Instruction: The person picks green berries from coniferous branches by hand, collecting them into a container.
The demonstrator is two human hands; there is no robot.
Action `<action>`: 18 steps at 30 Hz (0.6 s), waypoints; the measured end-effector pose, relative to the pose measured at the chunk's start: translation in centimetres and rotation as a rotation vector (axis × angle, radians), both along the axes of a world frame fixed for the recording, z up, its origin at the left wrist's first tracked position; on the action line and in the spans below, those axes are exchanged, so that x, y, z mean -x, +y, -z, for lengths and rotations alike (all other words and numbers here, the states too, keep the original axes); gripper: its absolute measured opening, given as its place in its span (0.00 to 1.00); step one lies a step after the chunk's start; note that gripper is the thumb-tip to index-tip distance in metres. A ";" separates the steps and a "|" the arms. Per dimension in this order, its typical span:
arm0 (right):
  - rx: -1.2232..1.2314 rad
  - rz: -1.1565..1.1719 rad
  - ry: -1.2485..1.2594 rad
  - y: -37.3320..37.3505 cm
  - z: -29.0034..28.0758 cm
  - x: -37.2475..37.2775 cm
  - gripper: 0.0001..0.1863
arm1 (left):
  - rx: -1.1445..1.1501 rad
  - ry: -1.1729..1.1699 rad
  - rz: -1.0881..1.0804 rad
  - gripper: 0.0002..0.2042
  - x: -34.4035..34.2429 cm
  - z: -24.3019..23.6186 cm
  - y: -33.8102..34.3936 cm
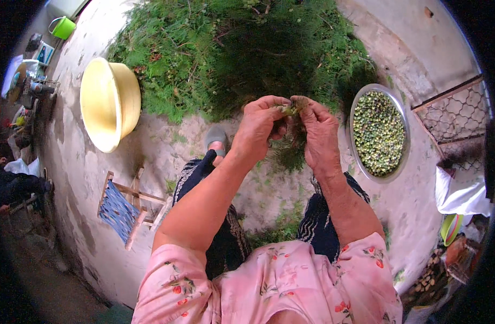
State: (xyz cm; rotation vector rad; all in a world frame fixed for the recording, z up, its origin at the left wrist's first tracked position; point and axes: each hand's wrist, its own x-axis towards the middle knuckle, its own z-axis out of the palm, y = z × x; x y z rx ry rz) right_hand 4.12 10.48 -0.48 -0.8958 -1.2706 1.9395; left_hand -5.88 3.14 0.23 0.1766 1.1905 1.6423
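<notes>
In front of my body, my left hand [262,121] and my right hand [318,127] are raised close together. Between their pinched fingertips is a small green sprig [297,104], and its feathery lower part [291,154] seems to hang below the right fingers. Just beyond both hands lies a large heap of cut, feathery green branches [204,59]. To the right of my right hand stands a round metal basin [351,127], filled with small round green and yellowish fruits [379,135].
A yellow plastic tub [108,105] rests tilted at the left. Nearer stands a small wooden stool [120,208] with blue webbing. A green bucket [63,27] is at the far left, a wire-mesh panel [458,116] at the right. A person [18,186] is at the left edge.
</notes>
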 end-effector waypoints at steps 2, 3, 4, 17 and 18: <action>-0.005 0.062 0.002 0.9 -0.2 0.0 0.09 | -0.002 0.000 -0.029 0.07 -0.2 -0.2 0.4; -0.016 0.117 -0.001 1.4 -0.3 -0.1 0.10 | -0.009 -0.004 -0.064 0.08 -0.2 -0.2 0.5; -0.068 0.168 -0.039 2.0 0.2 -0.2 0.11 | -0.051 -0.044 -0.004 0.11 0.1 -0.2 0.4; 0.077 0.072 0.133 2.8 -2.1 0.0 0.15 | -0.030 0.203 -0.021 0.11 -0.9 0.4 1.5; 0.054 -0.052 0.111 3.4 -2.2 -0.5 0.24 | -0.031 0.202 -0.019 0.11 -0.8 0.3 1.7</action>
